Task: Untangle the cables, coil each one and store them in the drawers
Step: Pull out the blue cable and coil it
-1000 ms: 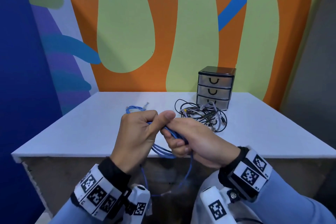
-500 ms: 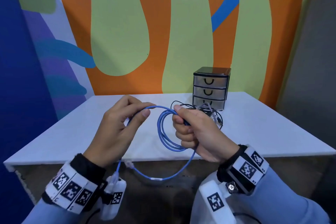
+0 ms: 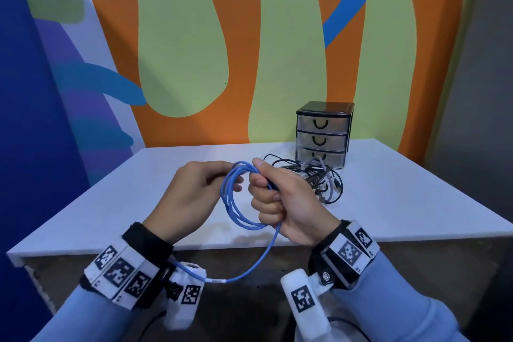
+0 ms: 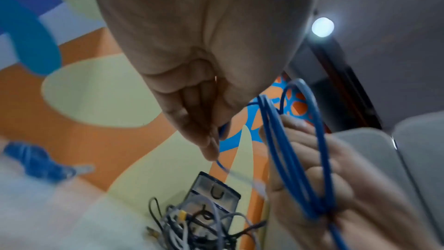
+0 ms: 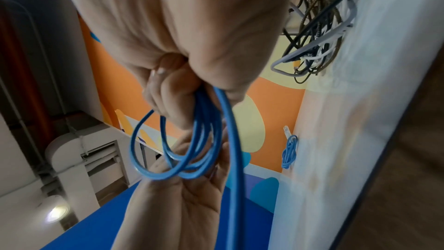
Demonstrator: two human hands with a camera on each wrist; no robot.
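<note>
While your right hand (image 3: 280, 203) stays curled in a fist round the gathered loops of the thin blue network cable (image 3: 236, 197), it serves as the fixed anchor, so the coil hangs open below your knuckles and cannot spring apart. Your left hand (image 3: 194, 191) pinches the running strand between thumb and fingertips just beside the coil's top, which lets you feed the next turn onto the bundle. You hold both hands above the near edge of the white tabletop (image 3: 111, 203), clear of its surface, so the slack has room to drop: the free tail sags below the table edge and runs back toward your left wrist; its end I cannot make out in the head view.

You are, I judge, partway through coiling this first cable, with a short length left to wind. The tangled heap of black and grey cables (image 3: 313, 178) lies well back on the table, touching or just in front of the small three-drawer plastic cabinet with black handles (image 3: 323, 133), and looks untouched. All three drawers appear closed, so nothing is stored yet.
</note>
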